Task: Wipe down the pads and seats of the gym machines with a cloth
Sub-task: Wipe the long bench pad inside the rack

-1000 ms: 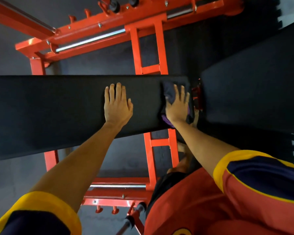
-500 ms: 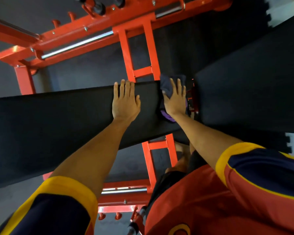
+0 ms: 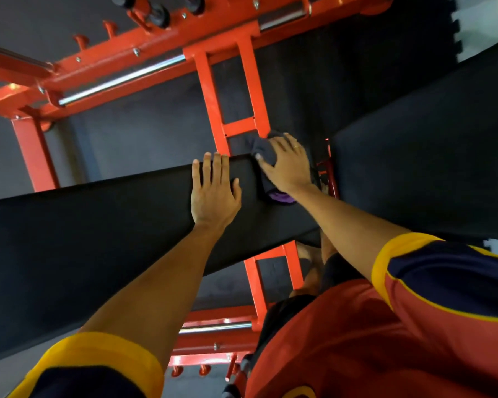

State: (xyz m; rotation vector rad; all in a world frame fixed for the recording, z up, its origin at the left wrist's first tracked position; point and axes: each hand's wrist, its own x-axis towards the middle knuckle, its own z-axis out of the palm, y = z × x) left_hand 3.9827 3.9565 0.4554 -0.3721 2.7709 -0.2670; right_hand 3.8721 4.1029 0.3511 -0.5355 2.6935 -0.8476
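The dark cloth [image 3: 258,146] lay bunched at the 3 o'clock end of the long black pad [image 3: 98,225], grasped by the right hand [image 3: 288,165]. At its 9 o'clock the left hand [image 3: 214,193] lay flat on the pad, fingers straight. A second pad [image 3: 429,168] stood at 3 o'clock.

The right hand [image 3: 288,165] hides most of the dark grey and purple cloth [image 3: 261,145]. The long black bench pad [image 3: 98,225] runs off the left edge, a second black pad [image 3: 429,153] off the right, both covering parts of the orange steel frame [image 3: 210,90].
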